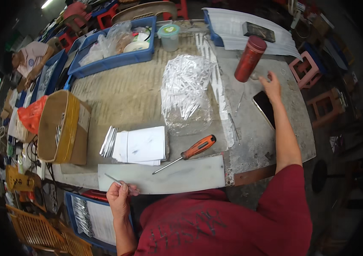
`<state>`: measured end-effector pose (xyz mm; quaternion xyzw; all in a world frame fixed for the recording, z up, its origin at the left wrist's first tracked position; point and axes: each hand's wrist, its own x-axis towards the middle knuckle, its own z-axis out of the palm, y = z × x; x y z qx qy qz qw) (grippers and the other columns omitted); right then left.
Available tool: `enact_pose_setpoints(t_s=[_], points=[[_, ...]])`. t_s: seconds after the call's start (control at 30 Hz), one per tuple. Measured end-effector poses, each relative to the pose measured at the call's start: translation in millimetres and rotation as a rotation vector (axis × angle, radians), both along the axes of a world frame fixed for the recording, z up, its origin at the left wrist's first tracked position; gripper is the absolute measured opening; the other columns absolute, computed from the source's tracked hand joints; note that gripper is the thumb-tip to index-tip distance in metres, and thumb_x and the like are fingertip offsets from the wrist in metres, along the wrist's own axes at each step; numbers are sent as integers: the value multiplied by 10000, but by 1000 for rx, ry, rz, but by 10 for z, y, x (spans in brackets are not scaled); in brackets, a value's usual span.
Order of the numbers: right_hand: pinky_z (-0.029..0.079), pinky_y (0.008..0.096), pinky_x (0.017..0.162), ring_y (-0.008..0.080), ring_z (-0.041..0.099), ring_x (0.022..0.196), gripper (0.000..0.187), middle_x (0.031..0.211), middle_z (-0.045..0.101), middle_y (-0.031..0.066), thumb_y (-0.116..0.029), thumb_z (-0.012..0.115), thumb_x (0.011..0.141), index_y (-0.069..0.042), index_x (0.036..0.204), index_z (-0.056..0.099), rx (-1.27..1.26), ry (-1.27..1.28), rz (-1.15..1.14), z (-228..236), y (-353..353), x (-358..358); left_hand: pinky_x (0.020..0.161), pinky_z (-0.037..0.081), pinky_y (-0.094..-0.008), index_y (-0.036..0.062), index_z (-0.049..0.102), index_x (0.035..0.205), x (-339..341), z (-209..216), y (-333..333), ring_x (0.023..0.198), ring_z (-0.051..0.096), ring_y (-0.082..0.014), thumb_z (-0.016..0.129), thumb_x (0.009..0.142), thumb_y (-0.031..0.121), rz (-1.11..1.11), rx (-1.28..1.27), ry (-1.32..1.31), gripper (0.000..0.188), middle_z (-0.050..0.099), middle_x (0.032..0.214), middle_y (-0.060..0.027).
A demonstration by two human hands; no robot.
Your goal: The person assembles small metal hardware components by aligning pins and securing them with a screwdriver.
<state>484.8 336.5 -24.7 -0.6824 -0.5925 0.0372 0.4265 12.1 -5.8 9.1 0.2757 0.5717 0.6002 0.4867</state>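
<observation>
My left hand (119, 197) is closed at the table's near edge, pinching a thin grey metal strip (114, 178) that points up and to the left. It hovers over the left end of a pale flat plate (190, 171). My right hand (271, 87) is stretched far out to the right, fingers apart. Close to its fingertips are a small clear-looking item (254, 76), too small to name, and a red flask (250, 59). A phone (265, 109) with a dark screen lies beside my right forearm. An orange-handled screwdriver (198, 147) rests with its tip over the plate.
White papers (141, 144) lie beside several metal strips (109, 141). Beyond is a heap of small white-wrapped pieces (188, 81). A cardboard box (83, 136) stands left; a blue tray (117, 62) and lidded tub (169, 40) stand behind. Another person (34, 57) sits far left.
</observation>
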Motion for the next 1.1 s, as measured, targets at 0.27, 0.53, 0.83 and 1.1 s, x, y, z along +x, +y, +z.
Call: enact_pose_setpoints(t_s=[0.27,0.53,0.83,1.1], points=[[416,228,699,91,522,780,208,854,572,56,-82,571,783,7,971,563,51,559,562,609,-901,-1154,565,500,-277,-7,509,831,2,-34,-19,581,587,-179,547,831,138,-17,26,-85,150,597,735,-124],[412,328,577,237,517,651,88,688,523,69,-41,605,661,-38,745,576,169,-420,1037,592,-1047,-2154,558,505,-271,-1,505,832,110,-47,30,602,593,-181,536,836,114,-75,102,-160,120,594,738,-128],[384,366,654,251,533,715,65,678,535,72,-58,492,685,-77,662,550,58,-829,878,277,-975,-2297,551,511,-273,-1,497,820,84,-111,-116,596,595,-181,525,845,115,-84,123,-185,122,589,737,-125],[413,311,567,207,528,636,60,672,534,68,-48,599,671,-60,716,561,280,-456,977,533,-1125,-2269,519,514,-276,4,500,880,88,-110,-121,568,599,-196,512,851,135,-75,131,-183,134,571,715,-103]])
